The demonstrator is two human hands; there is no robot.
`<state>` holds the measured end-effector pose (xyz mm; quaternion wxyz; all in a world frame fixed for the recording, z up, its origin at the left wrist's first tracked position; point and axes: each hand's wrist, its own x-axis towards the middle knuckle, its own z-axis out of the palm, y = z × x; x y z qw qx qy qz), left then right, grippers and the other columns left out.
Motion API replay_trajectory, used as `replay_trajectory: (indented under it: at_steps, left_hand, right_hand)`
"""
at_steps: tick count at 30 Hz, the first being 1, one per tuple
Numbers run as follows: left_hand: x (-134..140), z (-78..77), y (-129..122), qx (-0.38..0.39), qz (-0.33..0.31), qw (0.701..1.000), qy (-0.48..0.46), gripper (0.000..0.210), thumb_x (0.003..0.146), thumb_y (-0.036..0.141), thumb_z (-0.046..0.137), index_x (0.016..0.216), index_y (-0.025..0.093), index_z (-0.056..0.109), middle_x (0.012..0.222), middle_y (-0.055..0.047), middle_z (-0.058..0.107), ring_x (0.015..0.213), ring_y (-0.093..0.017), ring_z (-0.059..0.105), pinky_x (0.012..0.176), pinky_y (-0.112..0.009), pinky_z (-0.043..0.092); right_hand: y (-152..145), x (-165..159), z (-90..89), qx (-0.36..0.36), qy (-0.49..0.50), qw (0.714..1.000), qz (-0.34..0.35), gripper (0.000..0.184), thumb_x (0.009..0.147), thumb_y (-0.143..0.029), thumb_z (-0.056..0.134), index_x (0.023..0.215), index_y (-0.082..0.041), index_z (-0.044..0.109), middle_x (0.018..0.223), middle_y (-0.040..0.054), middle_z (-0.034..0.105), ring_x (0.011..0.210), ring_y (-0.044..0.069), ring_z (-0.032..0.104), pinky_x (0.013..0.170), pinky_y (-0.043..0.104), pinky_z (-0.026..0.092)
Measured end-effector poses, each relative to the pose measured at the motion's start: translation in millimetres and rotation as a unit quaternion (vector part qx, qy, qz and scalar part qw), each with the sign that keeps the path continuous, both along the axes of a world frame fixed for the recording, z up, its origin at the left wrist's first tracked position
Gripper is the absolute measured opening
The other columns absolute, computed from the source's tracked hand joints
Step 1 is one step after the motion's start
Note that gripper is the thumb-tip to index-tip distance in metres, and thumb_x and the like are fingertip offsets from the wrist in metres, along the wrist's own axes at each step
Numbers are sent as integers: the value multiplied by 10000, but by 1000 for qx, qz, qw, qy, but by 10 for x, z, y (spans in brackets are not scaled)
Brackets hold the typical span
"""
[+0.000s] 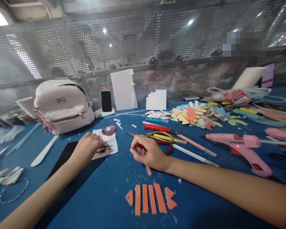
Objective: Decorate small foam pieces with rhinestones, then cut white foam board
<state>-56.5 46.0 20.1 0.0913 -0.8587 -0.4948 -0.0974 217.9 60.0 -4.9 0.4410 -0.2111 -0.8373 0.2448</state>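
My left hand (89,145) is closed, fingers curled down beside a white sheet of paper (113,143) strewn with tiny dark and coloured bits. A round red-rimmed dish of small beads (109,129) sits at the sheet's far edge. My right hand (151,153) has its thumb and fingertips pinched together; whatever they hold is too small to make out. Under that hand a pinkish stick (148,170) pokes out. Nearer to me, orange foam strips (145,198) lie in a row between a pointed piece (129,197) with a hole and a notched tail-like piece (170,198), forming a fish shape.
Scissors (165,137), red-handled pliers (157,128) and several sticks lie beyond my right hand. A pink glue gun (240,144) with a lit light is at right. Foam scraps (193,114), a phone (106,101), a white backpack (63,106) and a white plastic knife (44,152) are around.
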Motion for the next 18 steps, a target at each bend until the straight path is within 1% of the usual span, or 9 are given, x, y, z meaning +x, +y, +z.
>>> replay_trajectory:
  at_steps: [4,8,11,13,16,18]
  left_hand:
    - [38,4,-2,-2,9,998,63,214,832,37,556,773,174,711,766,-120,742,755,-305,653,741,-407,408]
    - [40,2,17,1,13,997,74,246,869,57,516,723,161,684,735,-126,722,734,-304,652,724,-407,411]
    - [-9,-4,52,-1,18,998,54,267,866,63,503,698,167,682,717,-113,725,718,-284,659,714,-387,425]
    - [-65,-12,80,-4,19,999,29,251,858,70,505,742,170,703,753,-104,751,734,-268,673,718,-369,441]
    - [-166,-28,117,-4,24,1000,-20,231,884,145,512,817,182,729,801,-93,778,754,-249,691,732,-348,465]
    - [-223,-36,129,-2,29,998,-57,223,897,211,524,823,196,734,804,-79,784,760,-244,701,751,-343,481]
  right_hand:
    - [1,3,-6,3,-1,1000,-1,74,868,-165,587,815,-196,545,634,-55,456,559,96,439,526,206,355]
    - [-4,2,0,6,0,1000,-4,81,871,-172,590,807,-195,546,638,-52,462,564,97,444,531,209,358]
    - [-7,2,2,9,2,1000,-6,83,878,-182,587,807,-196,546,642,-50,468,568,99,450,533,211,361]
    - [-8,4,3,12,3,1000,-7,84,877,-182,587,806,-196,546,639,-52,464,565,98,447,532,211,359]
    - [-10,8,5,9,2,1000,-8,82,873,-180,590,805,-197,547,637,-51,465,563,99,443,527,212,356]
    - [-12,9,6,4,2,1000,-7,85,873,-180,590,803,-198,545,637,-51,466,562,100,442,526,212,354]
